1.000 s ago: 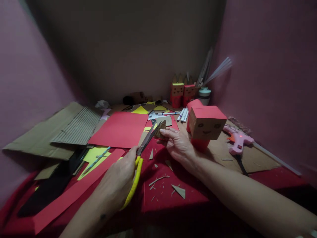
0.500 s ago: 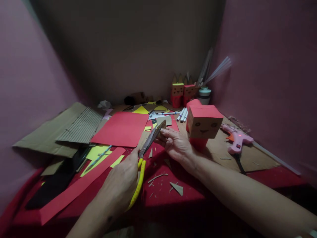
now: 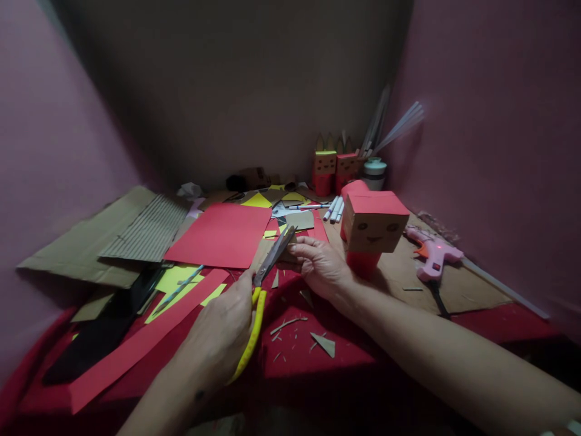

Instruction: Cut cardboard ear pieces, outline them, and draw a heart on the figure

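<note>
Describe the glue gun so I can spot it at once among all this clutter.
Find the big box figure with a drawn face, right of the hands. Just right of it, on bare brown cardboard, lies the glue gun: the only pink tool, with an orange nozzle.

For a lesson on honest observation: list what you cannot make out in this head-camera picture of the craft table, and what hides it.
- Small brown cardboard piece, head view: mostly covered by the right hand and the blades of the yellow-handled scissors; its shape is unclear.
- Scissor finger loops: wrapped by the left hand.
- Objects by the back wall: too dark and small to identify.
- Forearms: cut off by the bottom edge.
</note>
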Tool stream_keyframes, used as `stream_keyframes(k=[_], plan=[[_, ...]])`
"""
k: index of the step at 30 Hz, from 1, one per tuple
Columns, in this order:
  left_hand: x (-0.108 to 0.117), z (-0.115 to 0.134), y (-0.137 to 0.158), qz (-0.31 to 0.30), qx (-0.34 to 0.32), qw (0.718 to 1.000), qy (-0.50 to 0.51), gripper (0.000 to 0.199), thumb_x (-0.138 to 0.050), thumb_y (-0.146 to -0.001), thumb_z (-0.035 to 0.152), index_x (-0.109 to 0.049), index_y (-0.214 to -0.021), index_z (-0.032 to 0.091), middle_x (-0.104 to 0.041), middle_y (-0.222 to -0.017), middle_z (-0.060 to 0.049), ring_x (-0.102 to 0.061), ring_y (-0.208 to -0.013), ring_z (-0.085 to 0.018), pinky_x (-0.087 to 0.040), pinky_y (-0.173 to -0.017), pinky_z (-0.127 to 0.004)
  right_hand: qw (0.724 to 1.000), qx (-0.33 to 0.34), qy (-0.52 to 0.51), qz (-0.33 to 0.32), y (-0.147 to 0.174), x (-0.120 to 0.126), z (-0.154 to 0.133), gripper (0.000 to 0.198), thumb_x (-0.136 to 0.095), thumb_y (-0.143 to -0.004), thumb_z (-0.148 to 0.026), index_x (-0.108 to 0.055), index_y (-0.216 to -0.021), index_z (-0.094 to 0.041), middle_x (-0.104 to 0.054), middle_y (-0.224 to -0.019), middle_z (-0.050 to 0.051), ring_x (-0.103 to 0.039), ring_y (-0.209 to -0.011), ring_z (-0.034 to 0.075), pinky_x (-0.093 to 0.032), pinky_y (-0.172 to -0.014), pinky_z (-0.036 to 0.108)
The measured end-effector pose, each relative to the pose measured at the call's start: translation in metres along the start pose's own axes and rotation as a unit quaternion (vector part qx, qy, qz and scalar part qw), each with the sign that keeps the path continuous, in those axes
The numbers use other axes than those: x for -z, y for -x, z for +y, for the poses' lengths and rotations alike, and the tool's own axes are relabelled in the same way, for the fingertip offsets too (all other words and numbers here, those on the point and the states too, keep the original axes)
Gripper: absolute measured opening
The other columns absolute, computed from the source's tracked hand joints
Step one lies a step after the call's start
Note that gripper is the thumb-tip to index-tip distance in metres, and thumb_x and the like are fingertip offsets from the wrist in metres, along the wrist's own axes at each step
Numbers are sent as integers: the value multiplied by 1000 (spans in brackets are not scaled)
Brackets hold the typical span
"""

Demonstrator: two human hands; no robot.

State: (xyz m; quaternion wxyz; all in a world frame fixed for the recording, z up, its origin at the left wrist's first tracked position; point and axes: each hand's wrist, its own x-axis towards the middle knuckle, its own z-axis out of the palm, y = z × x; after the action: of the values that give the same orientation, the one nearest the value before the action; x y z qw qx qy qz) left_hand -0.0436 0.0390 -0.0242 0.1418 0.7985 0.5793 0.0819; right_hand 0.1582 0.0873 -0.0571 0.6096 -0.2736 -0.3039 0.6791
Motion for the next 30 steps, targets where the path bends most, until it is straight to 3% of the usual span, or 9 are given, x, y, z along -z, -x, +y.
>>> stream_keyframes(k=[3, 7, 15, 21, 26, 30], plan=[[5, 8, -1, -45, 37, 998, -39, 55, -28, -104, 26, -53, -152, 14, -81, -118, -25, -79, -105, -45, -52, -82, -48, 1000, 0, 7, -3, 0, 1, 2, 21, -96, -64, -20, -77, -73, -21, -82, -72, 4, -81, -76, 26, -68, -88, 48], [9, 14, -3, -80, 68, 992, -65, 57, -28, -105, 24, -47, -157, 12, -81, -115, -23, -80, -105, -43, -52, -82, -45, 1000, 3, 11, 1, 0, 1, 4, 18, -92, -64, -22, -76, -73, -22, -82, -72, 5, -82, -79, 29, -68, -90, 52], [13, 19, -4, -107, 52, 989, -87, 51, -26, -105, 21, -48, -149, 8, -79, -107, -22, -75, -99, -41, -48, -82, -44, 1000, 5, 8, 3, -1, 4, 5, 20, -94, -62, -21, -75, -70, -22, -80, -71, 4, -81, -77, 29, -68, -91, 54], [14, 15, -4, -102, 37, 991, -84, 53, -26, -104, 25, -50, -148, 9, -80, -109, -24, -76, -98, -42, -49, -83, -47, 1000, 6, 9, 1, -2, 5, 7, 24, -95, -62, -22, -74, -72, -23, -78, -70, 3, -82, -79, 29, -68, -90, 54], [5, 1, -5, -63, 23, 997, -50, 58, -26, -105, 32, -45, -156, 13, -76, -137, -26, -76, -122, -42, -56, -94, -50, 1000, 13, 13, -7, -2, 6, 5, 28, -99, -61, -26, -76, -75, -22, -80, -72, 4, -81, -78, 28, -68, -88, 51], [2, -5, -5, -44, 19, 998, -29, 57, -25, -104, 31, -50, -152, 12, -75, -137, -26, -76, -121, -40, -58, -94, -51, 1000, 25, 13, -13, -1, 5, 4, 29, -100, -61, -29, -75, -74, -22, -81, -71, 3, -79, -75, 25, -66, -88, 48]])
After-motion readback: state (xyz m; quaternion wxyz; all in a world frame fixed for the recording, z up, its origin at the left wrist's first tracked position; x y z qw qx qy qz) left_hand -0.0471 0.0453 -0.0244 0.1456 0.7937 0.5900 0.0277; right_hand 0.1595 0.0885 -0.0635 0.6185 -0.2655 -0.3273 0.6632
